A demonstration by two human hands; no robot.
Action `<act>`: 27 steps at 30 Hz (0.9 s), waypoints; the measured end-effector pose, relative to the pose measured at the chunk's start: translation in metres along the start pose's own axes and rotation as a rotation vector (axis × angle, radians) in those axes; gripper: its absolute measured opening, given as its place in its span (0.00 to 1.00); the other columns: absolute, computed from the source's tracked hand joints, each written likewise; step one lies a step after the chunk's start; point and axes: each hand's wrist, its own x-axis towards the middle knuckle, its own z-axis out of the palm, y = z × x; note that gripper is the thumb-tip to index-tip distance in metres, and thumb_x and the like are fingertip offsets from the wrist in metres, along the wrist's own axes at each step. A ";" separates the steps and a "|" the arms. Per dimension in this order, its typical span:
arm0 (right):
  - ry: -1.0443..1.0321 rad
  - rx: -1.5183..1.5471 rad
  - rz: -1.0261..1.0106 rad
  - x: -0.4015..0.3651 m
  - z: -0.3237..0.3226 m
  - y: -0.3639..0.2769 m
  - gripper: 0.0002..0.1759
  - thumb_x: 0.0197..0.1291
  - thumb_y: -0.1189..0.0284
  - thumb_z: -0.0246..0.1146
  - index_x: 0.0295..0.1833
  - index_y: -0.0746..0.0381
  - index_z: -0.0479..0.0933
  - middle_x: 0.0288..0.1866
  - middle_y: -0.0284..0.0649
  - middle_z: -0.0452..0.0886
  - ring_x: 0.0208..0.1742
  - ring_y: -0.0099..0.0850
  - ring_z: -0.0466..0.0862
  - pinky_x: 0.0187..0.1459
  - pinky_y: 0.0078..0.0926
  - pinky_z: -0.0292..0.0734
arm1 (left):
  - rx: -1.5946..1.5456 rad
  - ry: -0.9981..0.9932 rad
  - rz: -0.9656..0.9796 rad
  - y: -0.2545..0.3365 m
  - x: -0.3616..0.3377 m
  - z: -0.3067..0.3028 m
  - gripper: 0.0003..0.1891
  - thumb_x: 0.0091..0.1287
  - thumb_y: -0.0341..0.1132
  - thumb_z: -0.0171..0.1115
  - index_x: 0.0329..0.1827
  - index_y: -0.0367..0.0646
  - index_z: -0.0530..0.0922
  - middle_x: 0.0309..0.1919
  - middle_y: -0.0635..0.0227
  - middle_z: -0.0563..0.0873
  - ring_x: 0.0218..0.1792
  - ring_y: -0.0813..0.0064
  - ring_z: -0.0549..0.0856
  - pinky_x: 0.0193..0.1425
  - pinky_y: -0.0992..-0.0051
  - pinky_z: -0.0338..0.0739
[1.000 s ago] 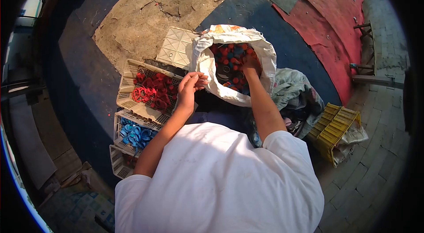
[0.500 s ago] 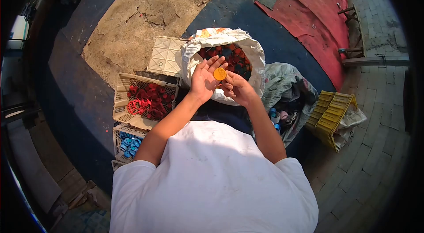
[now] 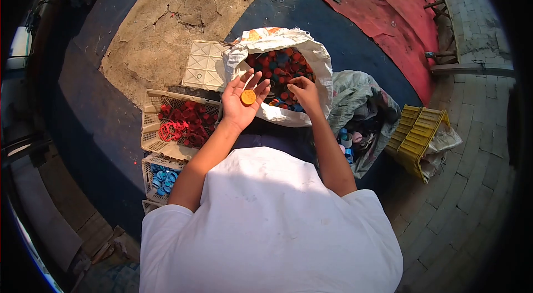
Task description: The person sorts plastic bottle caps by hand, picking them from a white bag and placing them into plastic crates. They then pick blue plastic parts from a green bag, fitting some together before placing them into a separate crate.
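Note:
My left hand is palm up with its fingers spread. A round yellow cap lies on that palm, near the base of the fingers. To its right, my right hand is over the mouth of a white woven sack, thumb and fingertips drawn close together. Whether anything is between those fingertips is too small to make out. Inside the sack is a heap of small red, orange, dark green and blue plastic pieces, many of them round like caps. Both hands partly cover the sack's opening.
Left of the sack stand a cream crate of red plastic pieces and another crate of blue ones. A cream lattice panel lies behind them. At right are an open greenish sack and a yellow crate.
My hands have moved apart. The yellow cap, formerly between both hands at my right fingertips, now rests on my left palm. My right hand has shifted right and up over the sack.

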 end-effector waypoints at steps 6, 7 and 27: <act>0.043 -0.710 -0.129 0.064 0.022 0.043 0.13 0.59 0.68 0.67 0.50 0.49 0.89 0.46 0.41 0.91 0.46 0.43 0.90 0.49 0.39 0.84 | -0.025 0.012 0.023 0.009 -0.011 -0.011 0.20 0.77 0.45 0.54 0.64 0.42 0.77 0.63 0.60 0.82 0.66 0.52 0.80 0.73 0.54 0.74; 0.034 -0.775 -0.153 0.067 0.025 0.047 0.15 0.60 0.68 0.66 0.52 0.47 0.88 0.45 0.40 0.91 0.46 0.43 0.90 0.49 0.40 0.84 | -0.016 0.006 0.023 0.009 -0.014 -0.013 0.21 0.78 0.45 0.53 0.65 0.43 0.77 0.64 0.60 0.82 0.66 0.51 0.80 0.72 0.54 0.74; 0.109 -1.132 -0.263 0.087 0.021 0.062 0.19 0.63 0.66 0.64 0.61 0.45 0.81 0.44 0.43 0.89 0.48 0.45 0.89 0.54 0.46 0.82 | 0.028 0.025 0.003 0.013 -0.020 -0.014 0.23 0.77 0.48 0.51 0.67 0.43 0.75 0.65 0.61 0.81 0.67 0.53 0.79 0.71 0.56 0.73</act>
